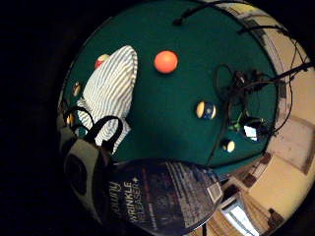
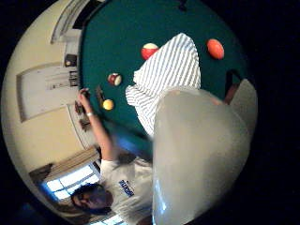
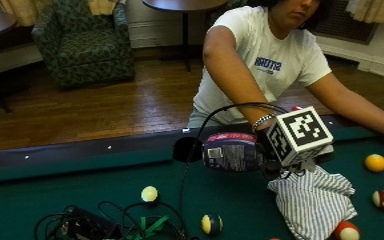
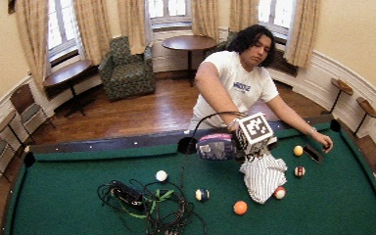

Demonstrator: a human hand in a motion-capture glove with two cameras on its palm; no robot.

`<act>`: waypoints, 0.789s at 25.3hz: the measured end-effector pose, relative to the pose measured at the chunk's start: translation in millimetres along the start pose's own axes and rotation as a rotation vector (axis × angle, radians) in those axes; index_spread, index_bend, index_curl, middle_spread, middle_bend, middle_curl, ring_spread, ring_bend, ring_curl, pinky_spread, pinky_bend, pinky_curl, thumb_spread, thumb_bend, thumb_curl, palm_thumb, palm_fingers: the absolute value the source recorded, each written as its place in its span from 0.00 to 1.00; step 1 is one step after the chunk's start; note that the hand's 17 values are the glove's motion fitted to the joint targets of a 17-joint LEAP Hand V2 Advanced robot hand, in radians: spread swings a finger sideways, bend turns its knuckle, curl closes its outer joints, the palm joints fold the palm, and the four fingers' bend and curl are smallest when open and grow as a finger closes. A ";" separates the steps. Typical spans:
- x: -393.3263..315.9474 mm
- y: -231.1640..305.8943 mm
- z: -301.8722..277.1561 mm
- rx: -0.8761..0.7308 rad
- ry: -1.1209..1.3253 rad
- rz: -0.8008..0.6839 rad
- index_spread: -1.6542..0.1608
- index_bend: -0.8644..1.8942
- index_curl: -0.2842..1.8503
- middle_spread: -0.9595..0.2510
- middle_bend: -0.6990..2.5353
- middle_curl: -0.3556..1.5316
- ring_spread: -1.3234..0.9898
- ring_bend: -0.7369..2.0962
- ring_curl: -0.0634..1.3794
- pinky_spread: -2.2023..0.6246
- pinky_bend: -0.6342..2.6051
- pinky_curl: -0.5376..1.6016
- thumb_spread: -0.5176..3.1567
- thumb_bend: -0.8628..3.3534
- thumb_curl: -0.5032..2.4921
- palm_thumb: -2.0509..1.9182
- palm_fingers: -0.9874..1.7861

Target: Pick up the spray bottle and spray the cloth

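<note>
The right hand (image 3: pixel 272 150) lifts the spray bottle (image 3: pixel 230 151) above the striped cloth (image 3: pixel 315 200) (fingers wrapped around it); only the little-finger palm view shows its label.

- Daylit from curtained windows (image 4: pixel 168 8) behind the pool table (image 4: pixel 71 191).
- Evenly bright across the table's felt, with only soft, faint shadows.
- Much dimmer in both palm views above the table; pale sheen on the spray bottle (image 2: pixel 201 154).

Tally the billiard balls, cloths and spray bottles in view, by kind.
Round billiard balls: 6
Blue-and-white striped cloth: 1
Dark-labelled plastic spray bottle: 1
Total: 8
</note>
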State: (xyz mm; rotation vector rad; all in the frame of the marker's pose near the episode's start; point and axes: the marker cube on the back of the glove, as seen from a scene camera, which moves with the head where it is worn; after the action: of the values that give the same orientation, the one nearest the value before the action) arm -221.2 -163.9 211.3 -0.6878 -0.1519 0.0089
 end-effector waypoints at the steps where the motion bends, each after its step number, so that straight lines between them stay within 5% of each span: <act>1: -0.9 -3.2 7.7 -0.027 0.026 0.008 0.77 0.43 0.40 0.62 0.41 0.47 0.48 0.50 0.36 0.67 0.32 0.43 0.25 0.20 0.44 0.75 0.86; 20: -26.6 -38.0 106.1 -0.299 0.298 0.036 0.77 0.42 0.41 0.62 0.41 0.47 0.48 0.50 0.36 0.67 0.32 0.43 0.26 0.20 0.45 0.75 0.86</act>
State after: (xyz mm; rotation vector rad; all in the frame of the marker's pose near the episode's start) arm -264.3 -127.8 312.6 -0.9816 0.1492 -0.0832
